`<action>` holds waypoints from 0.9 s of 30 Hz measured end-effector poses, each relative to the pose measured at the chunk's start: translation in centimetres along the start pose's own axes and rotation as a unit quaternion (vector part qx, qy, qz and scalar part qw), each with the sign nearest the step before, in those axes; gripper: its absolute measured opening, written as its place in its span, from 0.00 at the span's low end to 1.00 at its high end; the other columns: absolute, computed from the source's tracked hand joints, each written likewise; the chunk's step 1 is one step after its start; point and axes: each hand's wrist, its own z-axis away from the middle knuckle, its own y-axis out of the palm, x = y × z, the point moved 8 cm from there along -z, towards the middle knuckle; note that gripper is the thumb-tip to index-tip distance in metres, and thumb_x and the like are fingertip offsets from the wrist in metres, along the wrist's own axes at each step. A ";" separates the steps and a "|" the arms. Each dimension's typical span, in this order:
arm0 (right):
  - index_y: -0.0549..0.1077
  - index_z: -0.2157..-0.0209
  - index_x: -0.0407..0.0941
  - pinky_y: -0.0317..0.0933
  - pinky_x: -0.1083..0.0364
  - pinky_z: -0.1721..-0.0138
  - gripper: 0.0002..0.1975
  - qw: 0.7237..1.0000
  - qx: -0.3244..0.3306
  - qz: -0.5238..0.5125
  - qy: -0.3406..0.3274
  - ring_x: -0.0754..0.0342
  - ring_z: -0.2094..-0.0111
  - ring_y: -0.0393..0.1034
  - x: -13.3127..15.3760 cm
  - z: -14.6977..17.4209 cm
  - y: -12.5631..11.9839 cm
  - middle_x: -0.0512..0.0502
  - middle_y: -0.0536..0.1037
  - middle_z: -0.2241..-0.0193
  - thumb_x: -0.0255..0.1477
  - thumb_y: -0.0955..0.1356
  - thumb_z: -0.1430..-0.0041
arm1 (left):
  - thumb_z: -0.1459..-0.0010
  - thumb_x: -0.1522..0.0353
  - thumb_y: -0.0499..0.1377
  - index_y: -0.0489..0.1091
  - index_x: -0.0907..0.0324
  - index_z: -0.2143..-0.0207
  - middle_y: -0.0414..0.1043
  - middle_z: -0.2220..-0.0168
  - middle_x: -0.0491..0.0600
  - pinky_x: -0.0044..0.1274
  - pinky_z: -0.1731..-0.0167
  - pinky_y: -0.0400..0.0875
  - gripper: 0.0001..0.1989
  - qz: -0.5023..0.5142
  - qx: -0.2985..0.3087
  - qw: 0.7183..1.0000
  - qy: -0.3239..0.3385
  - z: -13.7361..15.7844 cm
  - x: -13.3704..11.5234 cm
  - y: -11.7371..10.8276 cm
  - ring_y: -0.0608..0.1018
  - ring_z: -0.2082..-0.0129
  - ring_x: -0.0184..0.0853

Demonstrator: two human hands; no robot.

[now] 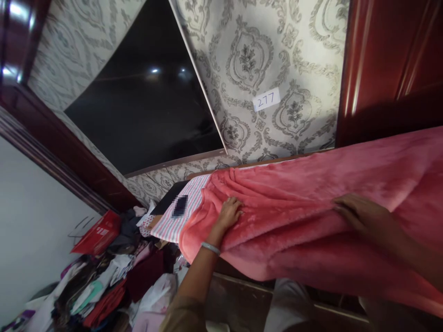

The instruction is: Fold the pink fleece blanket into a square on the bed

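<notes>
A plush coral-pink blanket lies in long folds over a low surface, one part hanging over its near edge. My left hand, with a grey band on the wrist, has its fingers curled into the bunched cloth near the blanket's left end. Further right, my right hand is closed on a raised fold, its fingertips partly hidden by the hand. Taut creases run between the two hands. Past the blanket's left edge shows a striped cloth with a dark, pixelated rectangle on it.
A large black television hangs on the patterned wall above the surface, left of a paper label reading 277. Piled clothes and a red bag fill the floor at left. Dark red wooden panelling stands at right.
</notes>
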 end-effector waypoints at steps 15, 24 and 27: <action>0.72 0.65 0.45 0.68 0.51 0.64 0.18 0.998 0.024 0.010 0.063 0.47 0.66 0.75 -1.2 -1.8 2.9 0.38 0.80 0.67 0.40 0.57 0.32 | 0.33 0.71 0.44 0.65 0.56 0.61 0.72 0.69 0.48 0.27 0.63 0.67 0.11 0.019 -0.201 0.974 -0.102 -0.9 2.0 -9.0 0.74 0.68 0.35; 0.72 0.68 0.45 0.68 0.52 0.65 0.21 0.997 -0.024 0.015 0.073 0.47 0.67 0.75 -2.7 -4.5 0.6 0.38 0.80 0.69 0.42 0.57 0.32 | 0.38 0.52 0.56 0.70 0.56 0.60 0.73 0.63 0.52 0.28 0.60 0.66 0.17 -0.170 -0.048 0.977 0.120 -0.8 -4.4 -12.1 0.75 0.63 0.41; 0.73 0.66 0.45 0.68 0.52 0.64 0.21 0.996 -0.021 0.009 0.087 0.47 0.66 0.75 -3.4 -4.4 0.7 0.37 0.80 0.68 0.43 0.57 0.33 | 0.33 0.58 0.50 0.69 0.56 0.67 0.72 0.65 0.51 0.26 0.62 0.66 0.15 -0.160 -0.026 0.981 0.102 -0.4 -4.3 -11.1 0.75 0.64 0.38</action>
